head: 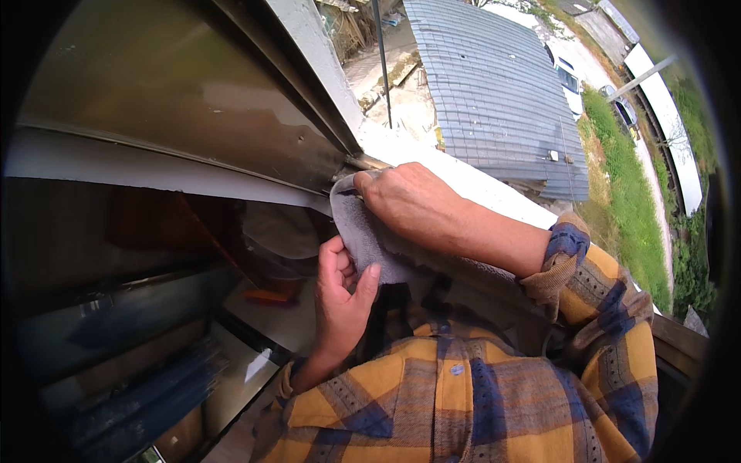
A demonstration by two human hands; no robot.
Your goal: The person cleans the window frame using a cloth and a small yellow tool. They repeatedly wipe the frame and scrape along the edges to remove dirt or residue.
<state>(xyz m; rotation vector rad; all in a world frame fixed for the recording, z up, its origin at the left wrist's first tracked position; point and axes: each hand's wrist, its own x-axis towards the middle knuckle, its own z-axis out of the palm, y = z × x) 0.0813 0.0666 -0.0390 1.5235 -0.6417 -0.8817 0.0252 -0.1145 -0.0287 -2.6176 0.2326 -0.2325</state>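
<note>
A grey plush cloth [370, 243] hangs over the inner edge of a window sill. My right hand [408, 199] grips the upper part of it, thumb and fingers bunched at the corner where the sliding window's frame meets the sill track [366, 162]. Lower down, my left hand [343, 301] holds the cloth's hanging edge between thumb and fingers. Part of the cloth runs under my right forearm towards the right. My right hand and the cloth hide most of the track.
At the left stands a window pane [191, 92] in a metal frame [301, 87]. Beyond the bright outer ledge [393, 142] lies a corrugated metal roof [498, 92] below, with parked vehicles [568, 81] and grass [622, 185]. Dim indoor furnishings [145, 376] sit at lower left.
</note>
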